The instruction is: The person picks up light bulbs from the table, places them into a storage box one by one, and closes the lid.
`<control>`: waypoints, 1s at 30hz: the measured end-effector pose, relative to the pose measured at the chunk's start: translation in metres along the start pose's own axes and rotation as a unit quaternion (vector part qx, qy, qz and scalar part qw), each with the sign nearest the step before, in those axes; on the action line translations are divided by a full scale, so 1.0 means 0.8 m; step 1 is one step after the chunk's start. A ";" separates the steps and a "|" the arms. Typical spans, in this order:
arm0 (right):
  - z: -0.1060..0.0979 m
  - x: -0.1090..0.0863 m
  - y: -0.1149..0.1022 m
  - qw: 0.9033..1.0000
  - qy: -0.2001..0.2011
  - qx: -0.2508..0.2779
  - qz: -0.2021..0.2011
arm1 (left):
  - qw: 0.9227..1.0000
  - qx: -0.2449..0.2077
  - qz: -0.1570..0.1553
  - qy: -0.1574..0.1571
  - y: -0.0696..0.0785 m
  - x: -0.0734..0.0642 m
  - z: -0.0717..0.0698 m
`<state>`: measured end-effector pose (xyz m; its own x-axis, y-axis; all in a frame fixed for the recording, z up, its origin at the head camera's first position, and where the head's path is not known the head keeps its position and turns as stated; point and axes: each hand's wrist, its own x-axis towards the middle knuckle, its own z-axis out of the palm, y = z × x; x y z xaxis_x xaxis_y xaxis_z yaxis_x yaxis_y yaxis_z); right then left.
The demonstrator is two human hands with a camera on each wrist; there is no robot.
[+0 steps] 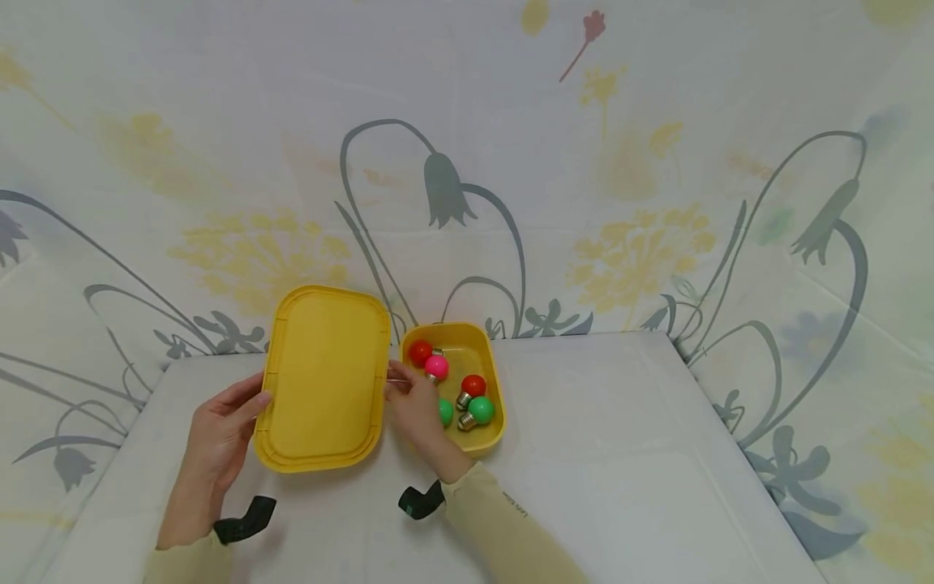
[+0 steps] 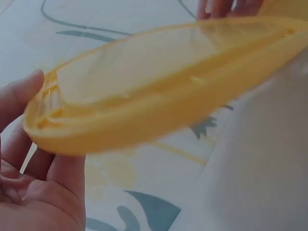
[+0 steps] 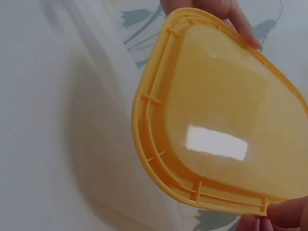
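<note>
A yellow rectangular lid (image 1: 324, 377) with rounded corners and a ribbed rim is held up between both hands. On its left edge, my left hand (image 1: 219, 434) grips it, thumb on the near face and fingers behind. My right hand (image 1: 419, 410) pinches the right edge; its thumb (image 3: 288, 212) shows at the rim in the right wrist view. Just right of the lid stands an open yellow box (image 1: 499, 389) holding several small round bulbs with metal screw bases: a red bulb (image 1: 473, 384), a pink bulb (image 1: 436, 367) and a green bulb (image 1: 481, 410) among them. My right hand covers part of the box.
A white-covered table (image 1: 620, 454) carries the box near its back edge. Behind it rises a pale cloth (image 1: 467, 73) printed with grey and yellow flowers. Dark wrist devices (image 1: 245, 521) sit at both sleeves.
</note>
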<state>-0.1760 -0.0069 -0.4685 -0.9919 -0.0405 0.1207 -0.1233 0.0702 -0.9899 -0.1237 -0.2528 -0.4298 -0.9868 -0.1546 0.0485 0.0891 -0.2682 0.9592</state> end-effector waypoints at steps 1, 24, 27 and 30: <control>-0.001 0.001 0.000 1.000 0.001 0.007 -0.002 | 1.000 0.014 -0.002 0.007 0.000 0.001 -0.001; -0.013 0.001 0.003 0.999 0.026 -0.010 -0.016 | 0.961 0.263 -0.019 0.088 -0.005 0.006 -0.006; -0.014 0.002 0.004 1.000 0.018 0.008 -0.011 | 0.957 0.277 -0.010 0.090 -0.006 0.006 -0.006; -0.016 0.002 0.004 0.999 0.003 0.039 0.004 | 0.957 0.277 -0.005 0.085 -0.006 0.007 -0.007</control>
<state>-0.1786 0.0061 -0.4705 -0.9930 -0.0338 0.1133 -0.1130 -0.0083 -0.9936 -0.1286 -0.2575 -0.4356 -0.9468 -0.3196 0.0370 -0.0526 0.2674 0.9622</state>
